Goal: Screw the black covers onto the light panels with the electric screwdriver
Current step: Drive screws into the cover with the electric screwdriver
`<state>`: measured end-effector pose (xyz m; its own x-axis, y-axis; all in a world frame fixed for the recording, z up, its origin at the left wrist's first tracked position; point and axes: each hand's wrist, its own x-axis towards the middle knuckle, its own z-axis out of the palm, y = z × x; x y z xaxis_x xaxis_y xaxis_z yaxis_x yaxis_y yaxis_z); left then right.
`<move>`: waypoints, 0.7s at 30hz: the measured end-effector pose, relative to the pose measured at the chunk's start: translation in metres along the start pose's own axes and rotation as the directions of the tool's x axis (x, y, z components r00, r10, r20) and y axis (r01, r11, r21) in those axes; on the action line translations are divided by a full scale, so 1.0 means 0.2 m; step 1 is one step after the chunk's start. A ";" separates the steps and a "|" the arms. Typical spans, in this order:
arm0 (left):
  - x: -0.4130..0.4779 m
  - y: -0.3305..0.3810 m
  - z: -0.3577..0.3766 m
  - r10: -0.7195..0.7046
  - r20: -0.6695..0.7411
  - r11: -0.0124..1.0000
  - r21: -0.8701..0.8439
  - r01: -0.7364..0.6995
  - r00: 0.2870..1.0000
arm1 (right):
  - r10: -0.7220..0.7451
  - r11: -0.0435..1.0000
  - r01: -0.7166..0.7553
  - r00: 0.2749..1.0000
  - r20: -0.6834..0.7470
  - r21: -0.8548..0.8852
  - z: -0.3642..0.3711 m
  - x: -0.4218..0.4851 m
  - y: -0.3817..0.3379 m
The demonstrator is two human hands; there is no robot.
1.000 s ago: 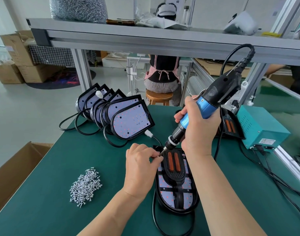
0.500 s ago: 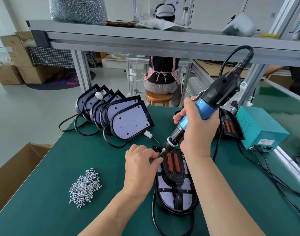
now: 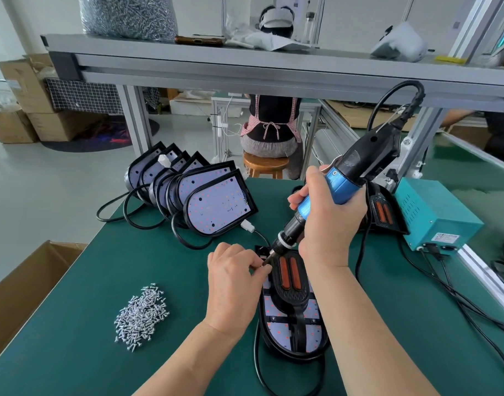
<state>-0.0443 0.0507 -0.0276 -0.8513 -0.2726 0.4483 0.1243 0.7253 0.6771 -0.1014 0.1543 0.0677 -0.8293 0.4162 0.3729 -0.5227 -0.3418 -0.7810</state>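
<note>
Head view: right hand [image 3: 331, 224] wraps the blue-and-black electric screwdriver [image 3: 356, 170], bit at the far-left edge of the black plastic cover [image 3: 291, 284] on the near, flat light panel [image 3: 311, 338]; left hand [image 3: 233, 284] pinches its tip

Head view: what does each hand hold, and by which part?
The right hand grips the screwdriver by its blue barrel. The left hand pinches the bit at its tip; any screw there is hidden.

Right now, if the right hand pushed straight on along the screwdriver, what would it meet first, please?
Probably the left hand, fingers pinched at the bit tip beside the black cover; depth unclear.
</note>
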 end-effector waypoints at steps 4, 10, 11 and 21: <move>-0.02 0.00 0.01 0.004 0.004 1.000 0.021 -0.004 1.000 | 0.007 1.000 -0.007 1.000 -0.010 -0.017 -0.01 -0.02 0.00; -0.01 0.01 0.01 0.031 0.005 0.998 0.052 -0.031 1.000 | -0.002 0.999 0.001 1.000 -0.009 -0.041 0.00 -0.02 -0.01; -0.01 0.02 0.01 0.037 0.005 0.998 0.048 -0.037 0.999 | 0.001 0.999 -0.001 1.000 -0.002 -0.043 0.00 -0.02 -0.01; -0.01 0.01 0.05 0.026 0.010 0.999 0.042 -0.027 1.000 | 0.049 0.998 -0.050 0.998 -0.029 -0.037 -0.03 0.03 0.03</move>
<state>-0.0474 0.0589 -0.0344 -0.8527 -0.2473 0.4601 0.1256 0.7579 0.6402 -0.1071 0.1599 0.0624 -0.8476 0.4235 0.3197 -0.4732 -0.3305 -0.8166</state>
